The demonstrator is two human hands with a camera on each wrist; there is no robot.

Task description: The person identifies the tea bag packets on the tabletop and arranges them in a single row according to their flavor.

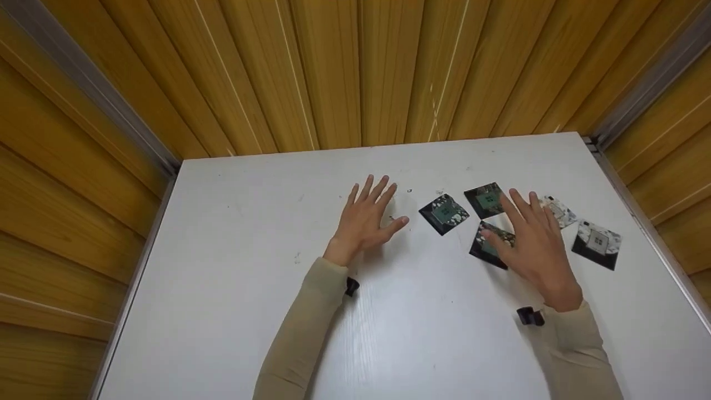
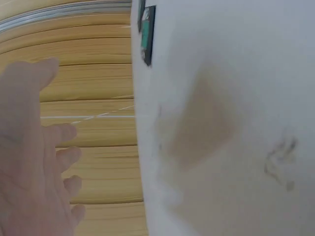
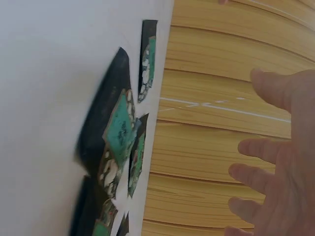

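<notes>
My left hand [image 1: 364, 222] is held over the white table with its fingers spread and nothing in it. To its right lies a square, dark printed card [image 1: 443, 215] with a green square in its middle. Above a group of similar cards hovers my right hand [image 1: 536, 250], fingers extended and holding nothing. It partly covers a back card [image 1: 482, 200], a front card [image 1: 489, 253] and a pale card [image 1: 561, 214]. Another black-and-white card [image 1: 599, 244] sits right of that hand. In the right wrist view, a card [image 3: 119, 125] lies apart from the fingers.
The white table [image 1: 233, 266] ends at yellow wood-patterned walls [image 1: 333, 72] at the back and sides. Metal strips [image 1: 111, 100] run along the wall corners. Small dark marks [image 1: 297, 257] dot the tabletop. A small black device [image 1: 530, 316] sits at the right wrist.
</notes>
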